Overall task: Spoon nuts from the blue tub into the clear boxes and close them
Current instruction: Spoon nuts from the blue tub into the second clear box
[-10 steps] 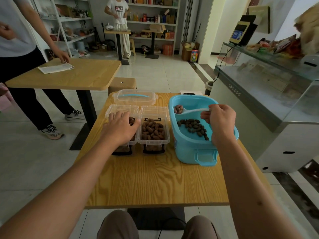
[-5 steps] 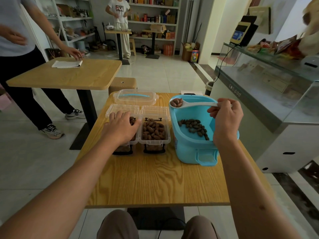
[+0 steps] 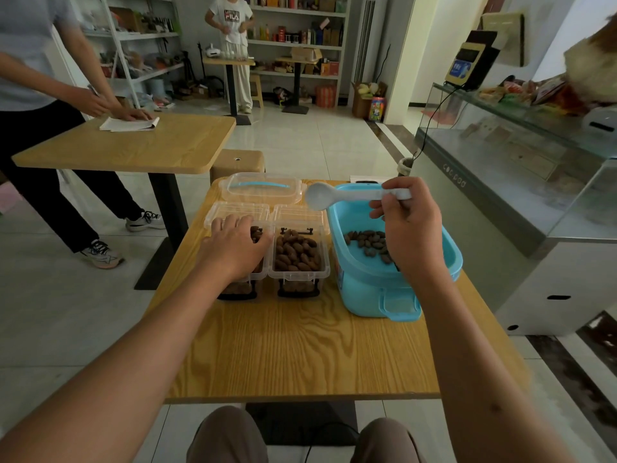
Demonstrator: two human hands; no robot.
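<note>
Right hand holds white spoon (bowl tipped) above blue tub.

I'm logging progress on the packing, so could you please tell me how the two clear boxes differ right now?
The right clear box is in full view and heaped with nuts; the left clear box is mostly hidden, so its fill can't be judged. The left hand rests on the left box, while nothing touches the right one. Both sit side by side with lids open, beside the blue tub.
</note>
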